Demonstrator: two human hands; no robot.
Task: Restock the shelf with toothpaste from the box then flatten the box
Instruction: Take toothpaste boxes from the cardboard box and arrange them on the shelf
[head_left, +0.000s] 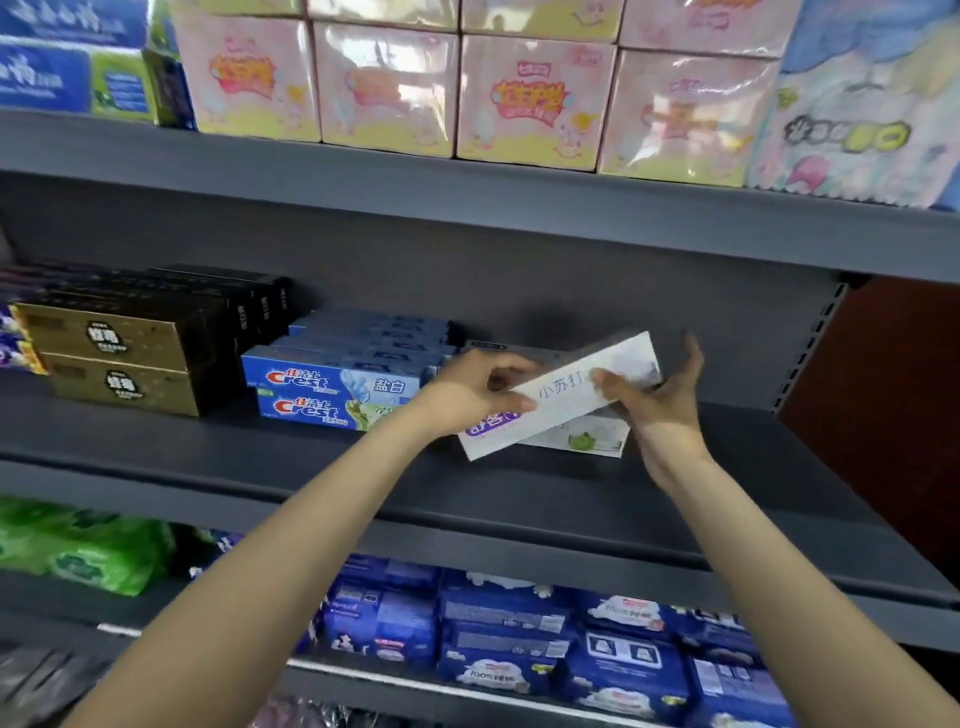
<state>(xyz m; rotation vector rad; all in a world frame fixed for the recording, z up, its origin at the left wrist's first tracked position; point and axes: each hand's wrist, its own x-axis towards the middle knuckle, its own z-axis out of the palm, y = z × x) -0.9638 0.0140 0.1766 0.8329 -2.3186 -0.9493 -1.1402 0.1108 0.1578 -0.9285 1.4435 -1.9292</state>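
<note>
Two hands tilt white toothpaste carton (563, 397) reading 小苏打

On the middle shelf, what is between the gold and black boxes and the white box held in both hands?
In the head view, stacked blue Crest toothpaste boxes lie between the gold and black boxes and the tilted white box.

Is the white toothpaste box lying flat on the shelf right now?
No, both the left hand and right hand hold the white toothpaste box tilted.
</note>
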